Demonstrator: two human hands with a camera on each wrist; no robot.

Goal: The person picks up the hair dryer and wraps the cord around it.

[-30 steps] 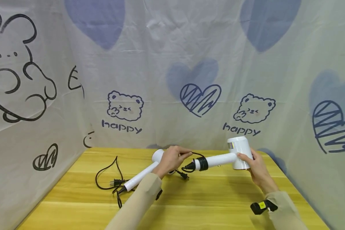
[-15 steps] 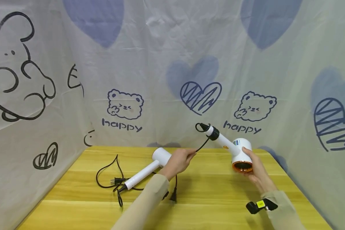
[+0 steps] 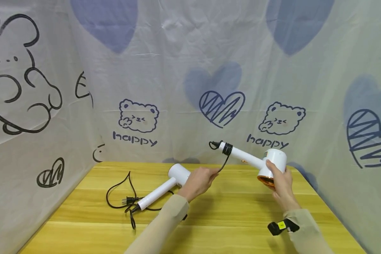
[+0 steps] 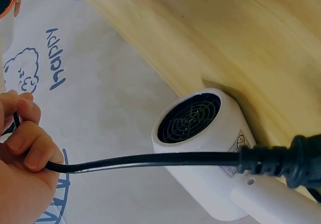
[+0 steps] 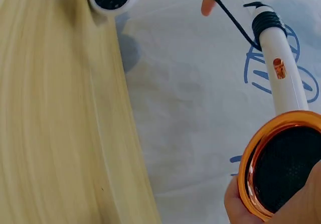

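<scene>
My right hand (image 3: 282, 187) grips the barrel of a white hair dryer (image 3: 245, 156) above the table. The dryer's handle points left and slightly up, and its copper-rimmed end (image 5: 248, 184) faces down. Several turns of black cord (image 3: 227, 149) are wound round the handle near its tip. From that coil the cord runs down to my left hand (image 3: 199, 181), which pinches it between thumb and fingers. In the left wrist view, the cord leaves the hand toward its black plug (image 4: 303, 161). The left hand overlaps the barrel of a second white hair dryer (image 3: 157, 193), which lies on the table.
The second dryer's black cord (image 3: 108, 192) loops loosely on the left of the wooden table (image 3: 241, 225), with its two-pin plug (image 3: 130, 200) beside the handle tip. A printed cloth (image 3: 177, 84) with hearts and bears hangs behind the table and along both sides.
The held dryer's handle has tilted up from near level, and its copper-rimmed end has come into view. My left hand has moved slightly right, with the cord still pinched.
</scene>
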